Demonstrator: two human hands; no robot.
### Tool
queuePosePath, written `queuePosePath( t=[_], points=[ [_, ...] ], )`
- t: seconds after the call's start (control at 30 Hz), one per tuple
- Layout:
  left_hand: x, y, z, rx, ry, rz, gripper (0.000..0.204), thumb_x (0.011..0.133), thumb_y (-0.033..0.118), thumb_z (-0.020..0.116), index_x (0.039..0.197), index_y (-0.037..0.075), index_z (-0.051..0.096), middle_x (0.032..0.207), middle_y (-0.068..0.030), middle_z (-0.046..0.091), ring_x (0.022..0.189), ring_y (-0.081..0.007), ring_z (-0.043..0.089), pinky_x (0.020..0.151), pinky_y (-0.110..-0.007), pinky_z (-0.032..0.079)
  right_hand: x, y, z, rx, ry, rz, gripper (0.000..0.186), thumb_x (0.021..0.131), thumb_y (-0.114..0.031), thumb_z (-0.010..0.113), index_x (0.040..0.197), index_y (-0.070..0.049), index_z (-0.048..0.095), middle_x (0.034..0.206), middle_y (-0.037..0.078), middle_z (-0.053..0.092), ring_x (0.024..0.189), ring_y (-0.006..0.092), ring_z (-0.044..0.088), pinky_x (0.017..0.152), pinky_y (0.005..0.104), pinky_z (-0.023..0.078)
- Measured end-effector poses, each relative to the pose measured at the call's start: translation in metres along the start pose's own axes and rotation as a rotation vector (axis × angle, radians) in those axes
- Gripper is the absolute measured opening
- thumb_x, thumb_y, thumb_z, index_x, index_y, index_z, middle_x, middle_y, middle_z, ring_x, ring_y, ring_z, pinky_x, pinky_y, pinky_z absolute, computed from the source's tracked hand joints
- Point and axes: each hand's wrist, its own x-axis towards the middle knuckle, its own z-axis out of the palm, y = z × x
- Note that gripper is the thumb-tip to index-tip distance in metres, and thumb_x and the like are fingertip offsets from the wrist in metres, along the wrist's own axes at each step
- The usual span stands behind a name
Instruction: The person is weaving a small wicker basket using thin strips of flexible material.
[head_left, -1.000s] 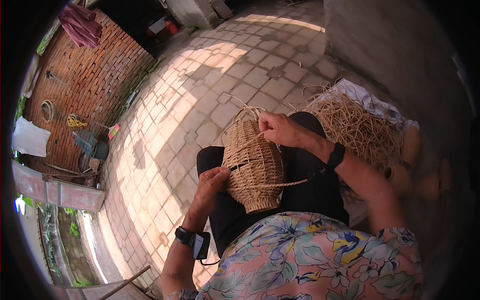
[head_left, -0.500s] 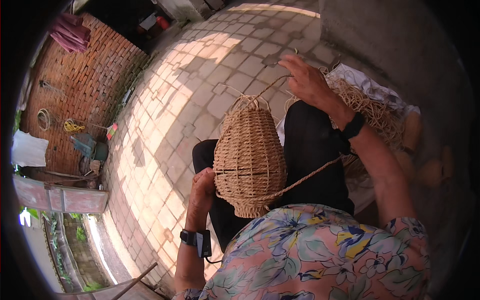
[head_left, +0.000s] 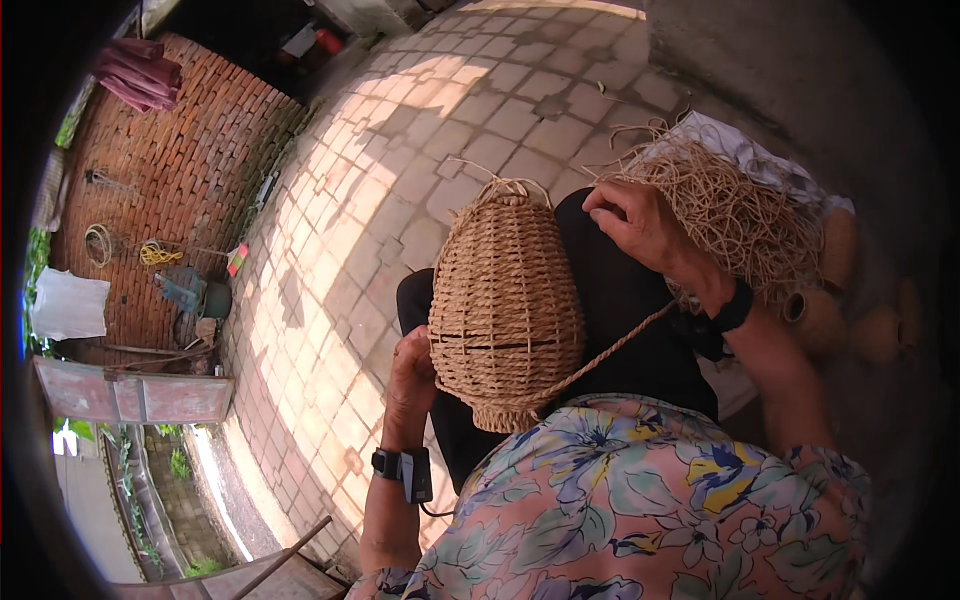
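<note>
A tan woven basket (head_left: 508, 300) lies on my lap, its wide part toward me and loose strand ends at its far, narrower end. A dark horizontal gap shows in the weave near its lower part. My left hand (head_left: 410, 368) is closed on the basket's left side, with the fingertips partly hidden. From the basket's near right side a twisted cord (head_left: 622, 346) runs up toward my right wrist. My right hand (head_left: 645, 228) is above my right knee, apart from the basket, with fingers curled in. What it holds, if anything, is hidden.
To the right, a heap of loose tan cord (head_left: 735, 215) lies on a white sheet (head_left: 745, 150). Several small woven pieces (head_left: 815, 320) sit beside it in shadow. Paving stones (head_left: 400, 215) cover the ground ahead, and a brick wall (head_left: 190, 150) stands at left.
My right hand has come down and nearer to me, over the knee, and its fingers have curled. The strand stretched between it and the basket's far end no longer shows. My left hand keeps its grip.
</note>
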Motion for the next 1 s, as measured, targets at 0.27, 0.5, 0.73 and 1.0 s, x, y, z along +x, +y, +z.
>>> queuePosePath(
  t=[0.27, 0.5, 0.73, 1.0],
  points=[
    [-0.008, 0.011, 0.027, -0.031, 0.086, 0.049, 0.024, 0.087, 0.025, 0.055, 0.069, 0.013, 0.045, 0.058, 0.0099, 0.033, 0.051, -0.0031, 0.029, 0.049, -0.020, 0.026, -0.009, 0.001, 0.009, 0.031, -0.039, -0.001, 0.012, 0.080, -0.008, 0.058, 0.086, 0.000, 0.063, 0.070, 0.013, 0.063, 0.063, 0.0207, 0.062, 0.060, 0.0320, 0.048],
    [-0.010, 0.016, 0.023, -0.011, 0.051, -0.003, 0.023, 0.087, 0.023, 0.054, 0.069, 0.013, 0.044, 0.059, 0.0102, 0.034, 0.051, -0.0032, 0.029, 0.049, -0.020, 0.026, -0.012, 0.003, 0.012, 0.055, -0.058, 0.047, 0.011, 0.081, -0.008, 0.057, 0.086, 0.000, 0.063, 0.067, 0.011, 0.062, 0.061, 0.0172, 0.061, 0.059, 0.0305, 0.047],
    [-0.019, 0.033, -0.017, -0.245, 0.279, 0.026, 0.040, 0.088, 0.029, 0.055, 0.112, -0.002, 0.059, 0.090, -0.0061, 0.067, 0.081, -0.0171, 0.064, 0.075, -0.031, 0.053, -0.017, 0.000, 0.000, 0.108, -0.226, 0.177, 0.014, 0.083, -0.012, 0.059, 0.087, 0.000, 0.063, 0.070, 0.011, 0.063, 0.064, 0.0178, 0.062, 0.061, 0.0299, 0.048],
    [-0.007, 0.090, -0.098, -0.205, 0.299, 0.370, 0.055, 0.088, 0.037, 0.057, 0.125, -0.003, 0.051, 0.120, -0.0154, 0.061, 0.106, -0.0269, 0.061, 0.093, -0.041, 0.050, -0.024, -0.005, -0.008, -0.080, -0.366, 0.124, 0.013, 0.084, -0.015, 0.062, 0.086, -0.003, 0.064, 0.074, 0.011, 0.067, 0.068, 0.0225, 0.066, 0.060, 0.0315, 0.049]
  ],
)
